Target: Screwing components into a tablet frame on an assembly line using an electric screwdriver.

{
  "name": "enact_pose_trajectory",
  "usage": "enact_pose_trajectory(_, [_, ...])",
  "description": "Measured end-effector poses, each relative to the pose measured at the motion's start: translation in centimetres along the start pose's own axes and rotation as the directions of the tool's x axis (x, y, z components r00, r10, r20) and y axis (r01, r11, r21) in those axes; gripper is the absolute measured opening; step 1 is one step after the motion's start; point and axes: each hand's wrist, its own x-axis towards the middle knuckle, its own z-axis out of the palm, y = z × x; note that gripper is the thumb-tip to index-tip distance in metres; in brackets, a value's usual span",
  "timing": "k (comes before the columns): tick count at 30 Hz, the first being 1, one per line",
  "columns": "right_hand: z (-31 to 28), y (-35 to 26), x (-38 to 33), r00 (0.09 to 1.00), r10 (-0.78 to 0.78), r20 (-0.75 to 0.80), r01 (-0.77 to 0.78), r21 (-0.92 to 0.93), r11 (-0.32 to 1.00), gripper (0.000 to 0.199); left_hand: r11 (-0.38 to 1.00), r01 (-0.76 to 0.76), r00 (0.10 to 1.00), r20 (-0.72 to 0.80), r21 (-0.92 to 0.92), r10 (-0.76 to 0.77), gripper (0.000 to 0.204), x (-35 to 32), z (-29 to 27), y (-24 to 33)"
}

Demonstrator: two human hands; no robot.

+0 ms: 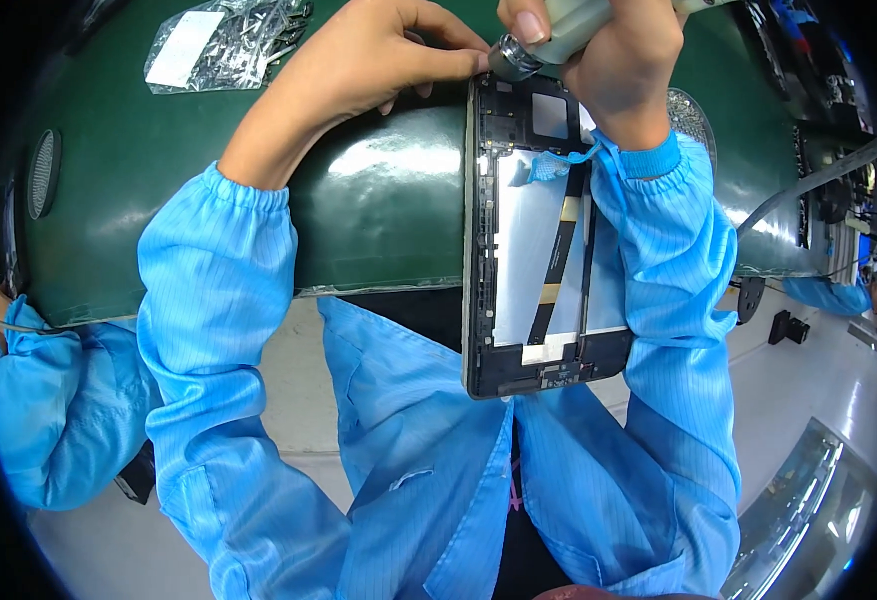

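Note:
An opened tablet (548, 240) lies lengthwise toward me, its near end jutting past the table edge. Silver battery panels and a dark ribbon cable with tan tape patches show inside it. My right hand (633, 65) is wrapped around a pale electric screwdriver (573, 30), whose metal collar (514, 58) sits over the tablet's far left corner. The thumb and forefinger of my left hand (388, 50) come together against that collar; whatever is between them is hidden. A blue wrist strap (648, 160) circles my right wrist, its loose end hanging over the tablet.
On the green table (188, 220) lie a clear bag of small metal parts (228, 45) at far left and a round ridged dish (44, 174) nearer the left rim. A dish of small bits (693, 115) is partly behind my right arm. A co-worker's blue sleeve (68, 410) is at left.

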Motion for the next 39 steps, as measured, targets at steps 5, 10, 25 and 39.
enact_pose_trajectory(5, [-0.1,0.2,0.0,1.000,0.014,-0.019,-0.014,-0.008,1.000,0.024,0.968,0.166,0.984,0.102,-0.189,-0.149,0.018,-0.6,-0.8,3.4])
enact_pose_trajectory(10, [0.3,0.3,0.0,0.999,0.012,-0.050,-0.010,0.041,0.999,0.024,0.970,0.132,0.989,0.089,-0.202,-0.116,0.019,-0.7,-0.9,3.0])
enact_pose_trajectory(25, [1.4,0.1,0.8,0.995,-0.007,-0.102,0.016,0.092,0.996,0.013,0.999,0.010,0.999,0.042,-0.044,-0.008,0.024,0.4,-1.0,0.8])
enact_pose_trajectory(39, [1.6,-0.5,0.7,0.996,0.084,-0.040,-0.082,0.048,0.995,0.014,0.685,0.304,0.826,-0.174,-0.662,-0.536,0.034,-22.3,14.1,4.5])
